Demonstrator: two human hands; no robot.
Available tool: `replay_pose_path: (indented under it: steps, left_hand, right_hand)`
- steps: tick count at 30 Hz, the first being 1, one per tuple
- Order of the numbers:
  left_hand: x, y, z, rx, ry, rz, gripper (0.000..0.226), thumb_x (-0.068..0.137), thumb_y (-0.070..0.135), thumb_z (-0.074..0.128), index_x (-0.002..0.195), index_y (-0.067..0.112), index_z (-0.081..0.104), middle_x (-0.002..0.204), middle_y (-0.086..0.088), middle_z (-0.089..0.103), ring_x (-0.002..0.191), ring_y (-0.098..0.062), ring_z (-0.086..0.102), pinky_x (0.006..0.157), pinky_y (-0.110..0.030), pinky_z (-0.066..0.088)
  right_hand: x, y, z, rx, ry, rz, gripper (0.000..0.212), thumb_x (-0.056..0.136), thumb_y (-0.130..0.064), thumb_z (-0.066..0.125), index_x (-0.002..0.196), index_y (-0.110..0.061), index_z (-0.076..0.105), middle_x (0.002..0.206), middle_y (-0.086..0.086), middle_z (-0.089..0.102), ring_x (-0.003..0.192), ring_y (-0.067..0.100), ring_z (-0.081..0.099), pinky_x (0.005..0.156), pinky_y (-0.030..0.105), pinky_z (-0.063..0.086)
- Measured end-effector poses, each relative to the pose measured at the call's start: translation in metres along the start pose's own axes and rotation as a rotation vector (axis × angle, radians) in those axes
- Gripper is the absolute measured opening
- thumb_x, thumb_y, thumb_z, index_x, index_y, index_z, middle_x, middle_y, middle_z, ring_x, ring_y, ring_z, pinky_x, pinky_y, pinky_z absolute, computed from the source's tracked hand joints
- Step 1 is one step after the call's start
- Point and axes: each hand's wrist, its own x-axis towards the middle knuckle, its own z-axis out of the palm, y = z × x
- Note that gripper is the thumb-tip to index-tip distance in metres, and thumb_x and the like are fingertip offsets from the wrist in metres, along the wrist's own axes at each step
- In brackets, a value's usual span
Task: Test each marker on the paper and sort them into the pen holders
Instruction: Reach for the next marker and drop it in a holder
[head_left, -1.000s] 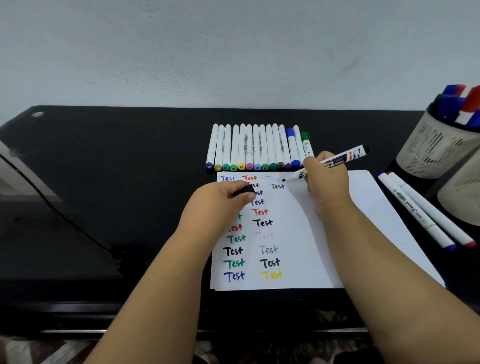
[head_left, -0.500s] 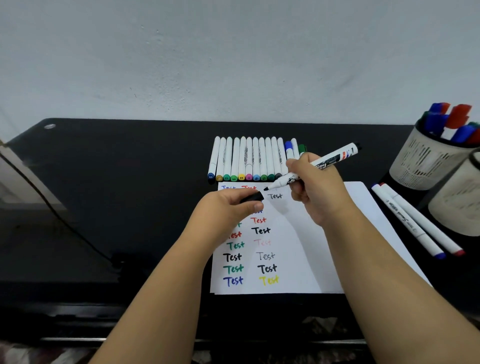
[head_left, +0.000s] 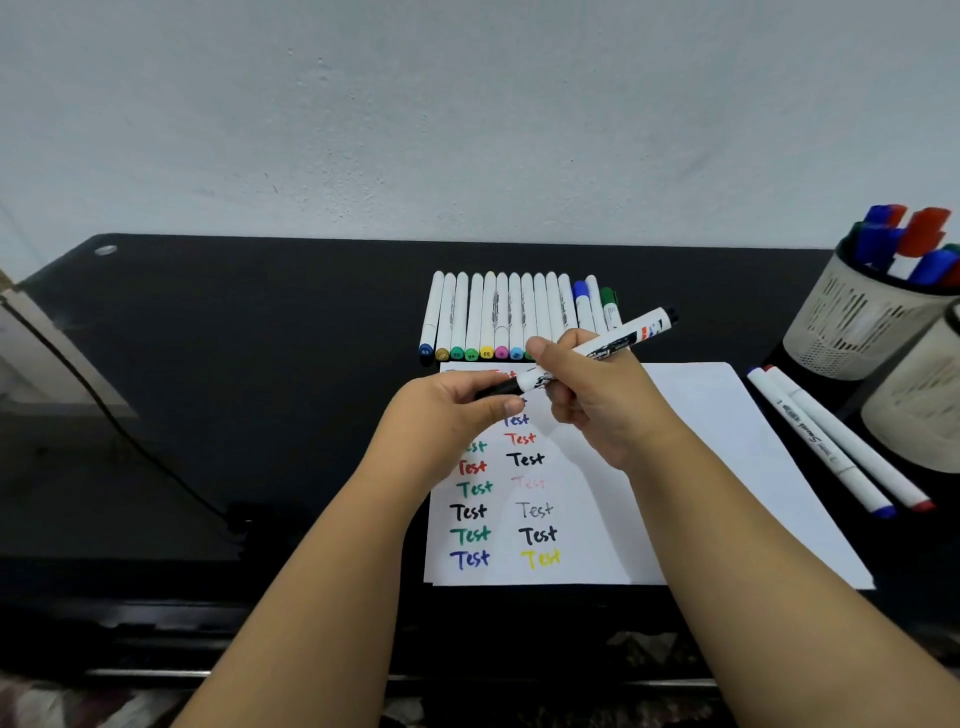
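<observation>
My right hand (head_left: 592, 400) grips a white marker (head_left: 631, 335) with black print, held slanted above the paper (head_left: 691, 457). My left hand (head_left: 452, 415) pinches its black cap (head_left: 498, 388), which sits on the marker's tip end. The paper carries two columns of coloured "Test" words. A row of several white markers (head_left: 498, 317) with coloured ends lies just behind the paper. A mesh pen holder (head_left: 852, 322) at the right holds blue, red and green markers. A second pale holder (head_left: 919, 415) stands in front of it, cut by the frame edge.
Two white markers (head_left: 831, 441), one blue-tipped and one red-tipped, lie on the black desk (head_left: 260, 332) between the paper and the holders. A black cable (head_left: 130, 441) runs across the desk's left side. A grey wall rises behind the desk.
My right hand lifted the marker off the paper after writing and brought it toward my left hand. The black cap in my left hand met the marker's tip.
</observation>
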Motion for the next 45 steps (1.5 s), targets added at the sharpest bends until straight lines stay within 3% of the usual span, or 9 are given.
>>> replay_pose_path:
  steps: [3, 9, 12, 18, 26, 34, 40, 42, 45]
  left_hand:
    - [0.001, 0.000, -0.002, 0.027, 0.014, 0.007, 0.019, 0.077, 0.028, 0.074, 0.086, 0.041, 0.065, 0.080, 0.019, 0.069, 0.074, 0.008, 0.062, 0.055, -0.002, 0.043]
    - [0.000, 0.002, -0.008, 0.043, 0.026, -0.001, 0.022, 0.078, 0.024, 0.074, 0.079, 0.043, 0.064, 0.072, 0.021, 0.066, 0.069, 0.007, 0.062, 0.057, -0.003, 0.046]
    - [0.001, 0.004, -0.007, 0.059, 0.029, -0.020, 0.021, 0.078, 0.025, 0.074, 0.080, 0.043, 0.064, 0.069, 0.026, 0.064, 0.064, 0.013, 0.060, 0.054, -0.002, 0.044]
    - [0.001, 0.001, 0.000, 0.168, 0.077, -0.026, 0.026, 0.085, 0.026, 0.067, 0.110, 0.032, 0.067, 0.078, 0.026, 0.054, 0.073, 0.008, 0.052, 0.060, -0.008, 0.036]
    - [0.002, 0.000, 0.000, 0.260, 0.080, -0.015, 0.014, 0.088, 0.028, 0.063, 0.098, 0.036, 0.068, 0.072, 0.021, 0.053, 0.062, 0.007, 0.049, 0.057, -0.008, 0.037]
    - [0.002, 0.005, 0.001, 0.280, 0.106, -0.014, 0.030, 0.089, 0.030, 0.062, 0.118, 0.035, 0.062, 0.077, 0.022, 0.053, 0.066, 0.003, 0.051, 0.052, -0.010, 0.040]
    - [-0.015, 0.009, -0.002, 0.353, 0.166, 0.033, 0.033, 0.089, 0.035, 0.061, 0.122, 0.031, 0.061, 0.073, 0.025, 0.048, 0.068, 0.005, 0.049, 0.055, -0.012, 0.037]
    - [-0.025, 0.012, -0.003, 0.352, 0.165, 0.029, 0.032, 0.088, 0.035, 0.062, 0.120, 0.030, 0.062, 0.072, 0.024, 0.050, 0.068, 0.002, 0.051, 0.058, -0.014, 0.042]
    - [-0.038, 0.021, -0.001, 0.315, 0.138, 0.017, 0.031, 0.087, 0.035, 0.063, 0.118, 0.030, 0.064, 0.074, 0.020, 0.055, 0.068, -0.003, 0.056, 0.061, -0.022, 0.047]
  right_hand:
    - [0.001, 0.001, 0.000, -0.006, -0.038, 0.015, 0.024, 0.083, -0.012, 0.070, 0.069, -0.016, 0.050, 0.045, -0.005, 0.036, 0.043, 0.011, 0.025, 0.043, 0.022, 0.024]
    - [0.001, -0.005, -0.010, 0.015, -0.167, 0.068, 0.019, 0.088, -0.023, 0.059, 0.074, -0.010, 0.056, 0.052, 0.003, 0.049, 0.046, 0.011, 0.035, 0.045, 0.020, 0.027]
    - [0.002, -0.006, -0.014, -0.027, -0.129, 0.080, 0.027, 0.094, -0.015, 0.055, 0.067, -0.011, 0.052, 0.052, 0.006, 0.051, 0.044, 0.011, 0.037, 0.046, 0.020, 0.029]
    - [0.006, 0.004, -0.005, 0.057, -0.070, 0.107, 0.037, 0.094, -0.009, 0.052, 0.061, -0.014, 0.035, 0.047, 0.007, 0.040, 0.040, 0.011, 0.034, 0.047, 0.023, 0.021]
    - [0.007, 0.011, 0.002, 0.119, -0.039, 0.136, 0.037, 0.095, -0.010, 0.050, 0.063, -0.017, 0.033, 0.048, 0.004, 0.035, 0.039, 0.010, 0.034, 0.048, 0.024, 0.017]
    - [0.004, 0.003, -0.003, 0.049, 0.028, 0.151, 0.024, 0.092, -0.019, 0.059, 0.070, -0.014, 0.049, 0.050, 0.001, 0.043, 0.043, 0.008, 0.032, 0.042, 0.018, 0.025]
    - [-0.011, -0.014, -0.012, 0.241, 0.282, 0.151, 0.018, 0.086, -0.019, 0.069, 0.079, -0.011, 0.055, 0.060, 0.003, 0.055, 0.046, 0.008, 0.041, 0.041, 0.017, 0.034]
    - [-0.025, -0.016, -0.014, 0.048, 0.366, 0.057, 0.021, 0.086, -0.018, 0.069, 0.082, -0.015, 0.049, 0.071, 0.004, 0.059, 0.054, 0.010, 0.045, 0.047, 0.019, 0.038]
    - [-0.050, -0.015, -0.012, -0.620, 0.356, -0.198, 0.021, 0.086, -0.016, 0.067, 0.100, -0.025, 0.054, 0.097, -0.004, 0.052, 0.073, 0.005, 0.046, 0.065, 0.021, 0.038]
